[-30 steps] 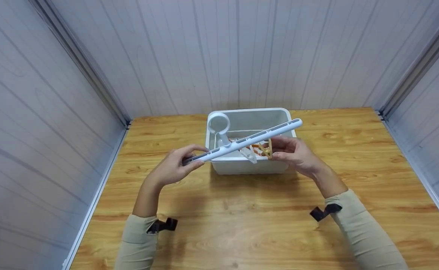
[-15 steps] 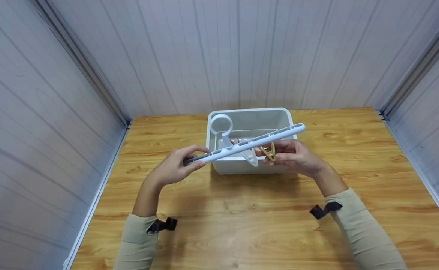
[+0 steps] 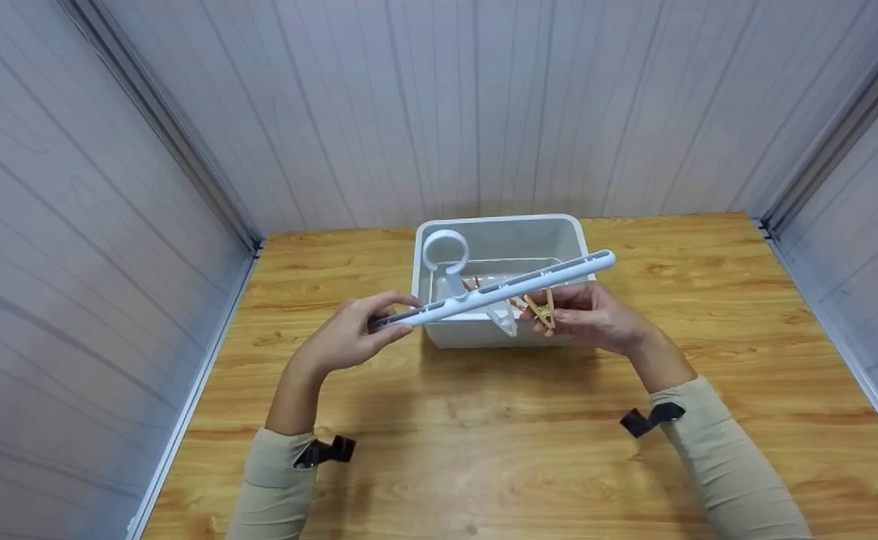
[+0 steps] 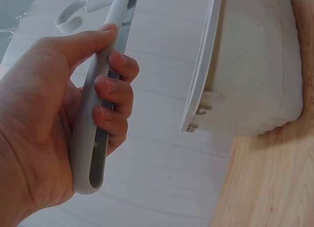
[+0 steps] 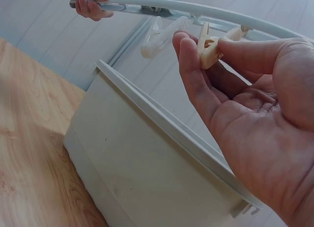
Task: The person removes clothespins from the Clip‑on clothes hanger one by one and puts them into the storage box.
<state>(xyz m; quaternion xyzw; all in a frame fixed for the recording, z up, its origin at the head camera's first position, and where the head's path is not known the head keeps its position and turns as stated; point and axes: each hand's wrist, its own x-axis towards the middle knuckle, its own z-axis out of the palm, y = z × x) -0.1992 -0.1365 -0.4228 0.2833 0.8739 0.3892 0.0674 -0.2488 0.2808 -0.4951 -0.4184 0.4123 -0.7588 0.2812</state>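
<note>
A white folding-style hanger bar (image 3: 540, 282) with a round hook (image 3: 446, 251) is held tilted above a white bin, its right end higher. My left hand (image 3: 356, 330) grips the bar's left end, fingers wrapped round it in the left wrist view. From the bar's underside hangs a translucent white clothespin (image 5: 159, 38). To its right, my right hand (image 3: 596, 319) pinches a beige clothespin (image 5: 212, 50) between thumb and fingers, just under the bar. In the right wrist view this clothespin's far end reaches the bar; whether it is fastened there I cannot tell.
The white bin (image 3: 498, 335) stands on the wooden table (image 3: 468, 435) near the back wall (image 3: 476, 112). Orange and clear pieces lie inside it, partly covered by the bar and hand. Panel walls rise at left and right.
The bar has shifted slightly right and its raised right end has dropped a little. My right hand turned slightly, and the beige clothespin moved a little right and down. The left hand barely moved.
</note>
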